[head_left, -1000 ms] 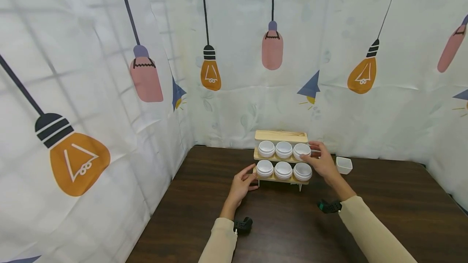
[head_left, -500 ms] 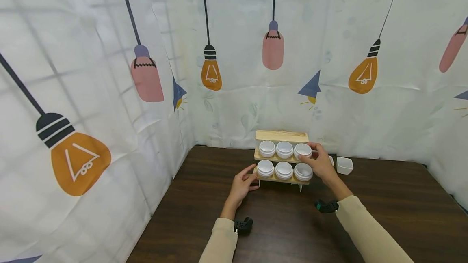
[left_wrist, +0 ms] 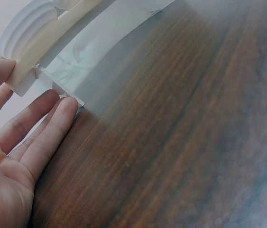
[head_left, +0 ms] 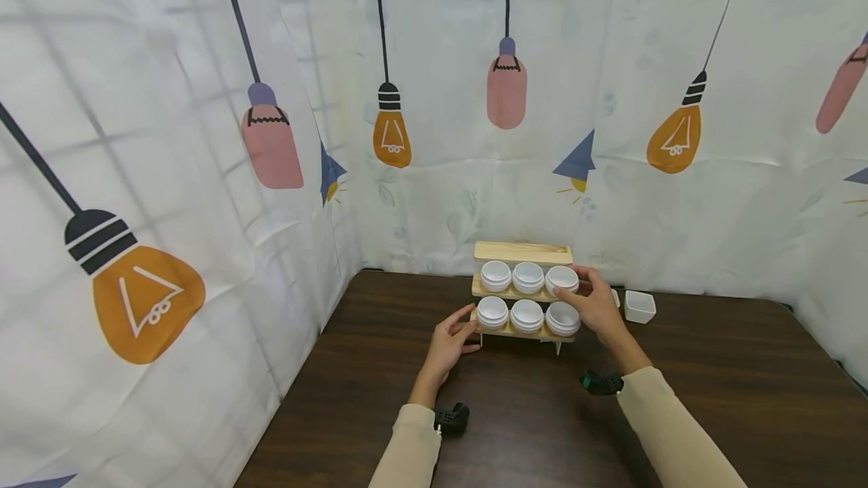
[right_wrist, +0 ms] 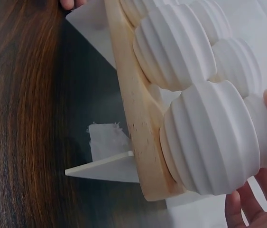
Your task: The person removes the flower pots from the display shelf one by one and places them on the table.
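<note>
A two-tier rack with pale wooden boards point(head_left: 522, 251) and white end legs point(right_wrist: 102, 170) stands at the back of the table. White ribbed cups sit in two rows on it, three per tier. My left hand point(head_left: 442, 352) pinches the front-left corner of the lower board point(left_wrist: 26, 66) between thumb and index finger. Its other fingers reach straight alongside the white leg point(left_wrist: 59, 85). At the upper tier's right end, my right hand point(head_left: 598, 309) holds the last cup point(head_left: 561, 279), thumb on its front. The fingers behind that cup are partly hidden.
To the rack's right stands a small square white dish point(head_left: 639, 307), with another white piece point(head_left: 615, 297) partly hidden behind my right hand. A printed curtain point(head_left: 447, 194) hangs along the table's back and left edges. Dark wood tabletop point(head_left: 529, 420) lies in front.
My right forearm has shifted slightly left, and the hand has closed in a little on the upper right cup. A white piece beside the dish now shows. My left hand stays put.
</note>
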A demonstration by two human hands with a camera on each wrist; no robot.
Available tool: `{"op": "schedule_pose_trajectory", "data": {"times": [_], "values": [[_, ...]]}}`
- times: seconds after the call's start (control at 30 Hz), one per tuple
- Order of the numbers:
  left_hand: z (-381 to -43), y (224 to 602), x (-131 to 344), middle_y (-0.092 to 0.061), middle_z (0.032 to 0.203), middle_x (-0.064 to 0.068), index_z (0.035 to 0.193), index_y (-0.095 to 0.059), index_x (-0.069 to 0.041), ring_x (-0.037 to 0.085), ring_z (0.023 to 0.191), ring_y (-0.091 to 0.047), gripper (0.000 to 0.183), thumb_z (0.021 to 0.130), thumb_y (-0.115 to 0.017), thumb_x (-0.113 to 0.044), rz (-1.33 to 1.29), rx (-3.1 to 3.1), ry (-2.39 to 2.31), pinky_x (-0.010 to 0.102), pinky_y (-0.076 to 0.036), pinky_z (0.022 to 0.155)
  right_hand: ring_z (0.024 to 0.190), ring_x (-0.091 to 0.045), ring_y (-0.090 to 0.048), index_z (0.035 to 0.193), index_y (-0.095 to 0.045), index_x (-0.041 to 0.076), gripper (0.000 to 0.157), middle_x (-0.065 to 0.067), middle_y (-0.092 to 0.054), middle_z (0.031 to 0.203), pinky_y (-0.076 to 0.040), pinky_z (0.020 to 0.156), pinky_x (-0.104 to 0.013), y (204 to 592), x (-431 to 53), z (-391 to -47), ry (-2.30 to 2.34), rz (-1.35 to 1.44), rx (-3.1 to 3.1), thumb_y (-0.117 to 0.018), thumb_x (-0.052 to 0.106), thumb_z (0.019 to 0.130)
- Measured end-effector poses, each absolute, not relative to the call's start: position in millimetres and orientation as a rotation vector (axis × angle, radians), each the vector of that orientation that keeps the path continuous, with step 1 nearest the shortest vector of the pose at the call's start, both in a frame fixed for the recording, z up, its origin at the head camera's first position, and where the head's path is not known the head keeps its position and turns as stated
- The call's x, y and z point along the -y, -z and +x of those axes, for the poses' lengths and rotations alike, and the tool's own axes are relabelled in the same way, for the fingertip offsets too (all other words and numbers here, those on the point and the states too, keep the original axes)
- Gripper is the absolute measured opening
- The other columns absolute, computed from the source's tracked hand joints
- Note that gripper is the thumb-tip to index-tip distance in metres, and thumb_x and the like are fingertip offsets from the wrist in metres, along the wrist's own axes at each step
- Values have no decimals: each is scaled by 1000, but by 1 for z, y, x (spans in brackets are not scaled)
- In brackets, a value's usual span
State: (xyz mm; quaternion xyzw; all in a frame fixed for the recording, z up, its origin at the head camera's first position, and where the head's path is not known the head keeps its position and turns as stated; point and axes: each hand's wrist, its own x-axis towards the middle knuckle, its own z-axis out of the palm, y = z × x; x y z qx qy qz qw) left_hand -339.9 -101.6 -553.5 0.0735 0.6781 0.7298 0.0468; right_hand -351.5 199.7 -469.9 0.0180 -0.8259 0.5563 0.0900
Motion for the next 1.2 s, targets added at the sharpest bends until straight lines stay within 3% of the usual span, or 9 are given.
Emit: {"op": "schedule_pose_trajectory", "data": {"times": [0.4, 0.7, 0.97, 1.2], "values": [[-339, 553, 102, -71, 120, 19, 148, -57, -16, 38, 110, -70, 44, 104, -63, -19, 213, -2077, -2227, 39, -66, 83, 127, -32, -52, 150, -43, 2, 69, -22, -53, 142, -44, 90, -15, 476, -198, -354, -1683, 18, 2430, -75, 28, 95], [-339, 553, 101, -72, 117, 15, 149, -55, -13, 43, 112, -68, 47, 103, -63, -19, 218, -2076, -2224, 38, -66, 83, 131, -35, -51, 153, -40, 4, 71, -22, -51, 144, -47, 107, -42, 476, -199, -354, -1681, 14, 2447, -74, 28, 96], [-339, 554, 101, -73, 118, 16, 148, -56, -15, 44, 113, -68, 46, 103, -64, -21, 229, -2076, -2223, 39, -66, 83, 128, -32, -53, 151, -42, 5, 70, -20, -54, 142, -46, 93, -19, 475, -199, -353, -1660, 20, 2459, -75, 30, 95], [-339, 555, 102, -73, 118, 16, 147, -57, -16, 46, 113, -68, 45, 103, -64, -21, 233, -2070, -2228, 39, -66, 83, 126, -33, -55, 150, -44, 4, 68, -21, -55, 140, -48, 95, -24, 475, -198, -353, -1642, 19, 2455, -75, 29, 95]]}}
